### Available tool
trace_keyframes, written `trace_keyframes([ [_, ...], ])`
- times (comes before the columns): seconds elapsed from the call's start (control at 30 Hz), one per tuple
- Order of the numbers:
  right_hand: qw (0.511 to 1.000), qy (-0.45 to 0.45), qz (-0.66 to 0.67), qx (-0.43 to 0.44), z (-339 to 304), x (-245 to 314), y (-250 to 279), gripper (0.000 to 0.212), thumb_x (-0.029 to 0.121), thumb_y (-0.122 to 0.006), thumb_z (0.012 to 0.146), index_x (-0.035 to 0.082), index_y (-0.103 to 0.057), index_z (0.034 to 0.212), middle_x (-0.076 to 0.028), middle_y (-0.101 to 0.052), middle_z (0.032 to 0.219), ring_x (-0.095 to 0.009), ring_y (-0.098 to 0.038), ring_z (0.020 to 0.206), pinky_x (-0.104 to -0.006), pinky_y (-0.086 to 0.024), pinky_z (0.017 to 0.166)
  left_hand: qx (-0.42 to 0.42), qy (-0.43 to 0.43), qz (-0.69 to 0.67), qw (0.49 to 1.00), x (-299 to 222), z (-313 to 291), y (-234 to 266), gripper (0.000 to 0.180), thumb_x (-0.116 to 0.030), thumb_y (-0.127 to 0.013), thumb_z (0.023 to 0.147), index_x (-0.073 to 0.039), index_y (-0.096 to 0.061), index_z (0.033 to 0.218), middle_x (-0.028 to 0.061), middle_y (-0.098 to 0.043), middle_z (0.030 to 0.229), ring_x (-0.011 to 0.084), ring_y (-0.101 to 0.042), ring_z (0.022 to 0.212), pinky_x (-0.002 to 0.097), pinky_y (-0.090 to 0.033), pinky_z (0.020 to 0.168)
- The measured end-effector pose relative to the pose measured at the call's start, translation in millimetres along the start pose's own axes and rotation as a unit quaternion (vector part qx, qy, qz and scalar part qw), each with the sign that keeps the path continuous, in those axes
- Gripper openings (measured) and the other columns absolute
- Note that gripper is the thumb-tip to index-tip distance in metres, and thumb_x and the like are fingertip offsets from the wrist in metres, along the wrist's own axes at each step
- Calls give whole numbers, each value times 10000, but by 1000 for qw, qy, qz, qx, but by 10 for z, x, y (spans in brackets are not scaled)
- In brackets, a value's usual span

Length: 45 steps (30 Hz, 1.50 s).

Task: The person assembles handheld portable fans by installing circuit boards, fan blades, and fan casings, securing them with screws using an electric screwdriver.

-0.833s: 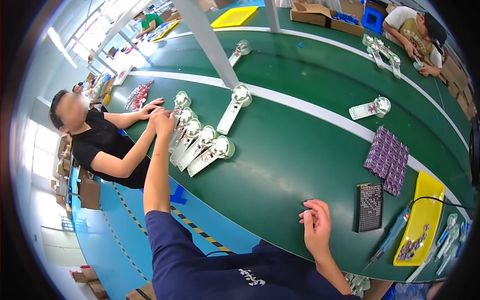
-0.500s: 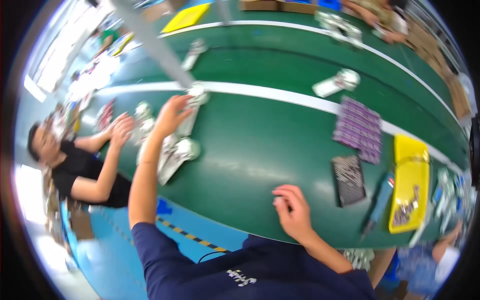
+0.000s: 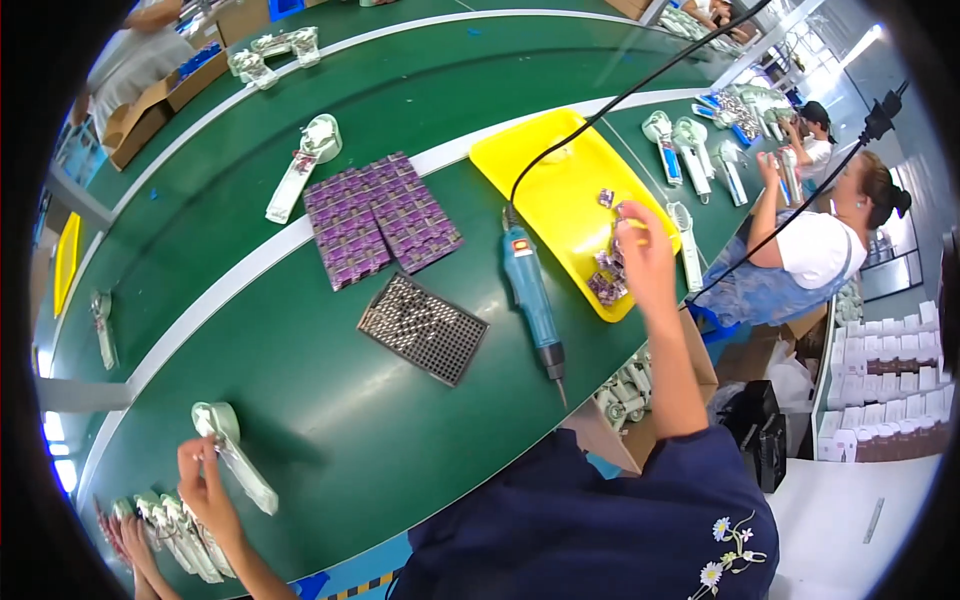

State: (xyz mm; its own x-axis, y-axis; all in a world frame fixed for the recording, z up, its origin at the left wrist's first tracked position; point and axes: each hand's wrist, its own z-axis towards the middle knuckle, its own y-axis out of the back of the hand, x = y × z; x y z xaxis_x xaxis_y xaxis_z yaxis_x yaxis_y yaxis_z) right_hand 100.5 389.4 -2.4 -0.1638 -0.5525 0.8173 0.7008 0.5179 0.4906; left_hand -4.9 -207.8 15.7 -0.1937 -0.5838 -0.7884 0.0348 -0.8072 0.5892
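My left hand (image 3: 207, 487) pinches the round head of a pale green handheld fan (image 3: 245, 468), whose handle slants toward me over the green table. At the yellow tray (image 3: 530, 160), my right hand (image 3: 648, 258) has its fingers closed around a small purple circuit board, mostly hidden by the fingertips. More small circuit boards (image 3: 607, 285) lie in the tray just below that hand. A blue electric screwdriver (image 3: 527, 285) rests beside the tray, its bit toward me. Left of it lies a black perforated screw tray (image 3: 424, 328), with small bright pieces in many holes.
Purple circuit board panels (image 3: 380, 215) lie beyond the screw tray, near another fan (image 3: 305, 165). A co-worker's hands (image 3: 140, 555) are by a row of fans (image 3: 180, 535) at lower left. A black cable (image 3: 610, 100) arches over the tray. Another person (image 3: 810, 235) works at right.
My view has swung to the right. My left hand now holds a fan apart from the row near the co-worker. My right hand has moved from the table's near edge into the yellow tray.
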Motion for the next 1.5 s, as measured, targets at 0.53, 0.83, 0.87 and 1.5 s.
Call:
trace_keyframes([
  [0.53, 979, -14, 73, 191, 190, 237, -94, 438, 80, -624, 962, 26, -541, 1388, -77, -624, 1222, -128, -626, 896, -257, -509, 761, -53, 68, -79, 993, -993, -896, -1399, 169, 66, -681, 835, 10, -741, 983, 87, -552, 900, 201, -551, 852, 282, -443, 733],
  [0.83, 833, -138, 271, 462, -1494, 1309, -1066, 491, -28, -727, 853, 2, -564, 1316, -125, -683, 1070, -145, -630, 814, -287, -535, 734, -20, 68, -211, 975, -767, -928, -1472, 122, 13, -619, 941, 31, -714, 1015, 29, -591, 848, 75, -471, 717, 214, -333, 605],
  [0.87, 864, -36, 219, 453, -1537, 1348, -1138, 447, -43, -740, 836, 5, -590, 1255, -118, -690, 1072, -146, -639, 828, -282, -533, 751, -13, 67, -220, 973, -757, -948, -1461, 120, -3, -611, 956, 28, -708, 1019, 29, -599, 849, 72, -464, 706, 213, -331, 603],
  [1.5, 876, 172, -21, 449, -1766, 1582, -1386, 360, 13, -780, 756, 95, -679, 1091, -46, -559, 1005, -193, -623, 804, -338, -506, 628, -56, 112, -222, 967, -750, -1010, -1556, 79, -40, -608, 973, 8, -665, 997, 95, -646, 833, 180, -581, 705, 288, -458, 643],
])
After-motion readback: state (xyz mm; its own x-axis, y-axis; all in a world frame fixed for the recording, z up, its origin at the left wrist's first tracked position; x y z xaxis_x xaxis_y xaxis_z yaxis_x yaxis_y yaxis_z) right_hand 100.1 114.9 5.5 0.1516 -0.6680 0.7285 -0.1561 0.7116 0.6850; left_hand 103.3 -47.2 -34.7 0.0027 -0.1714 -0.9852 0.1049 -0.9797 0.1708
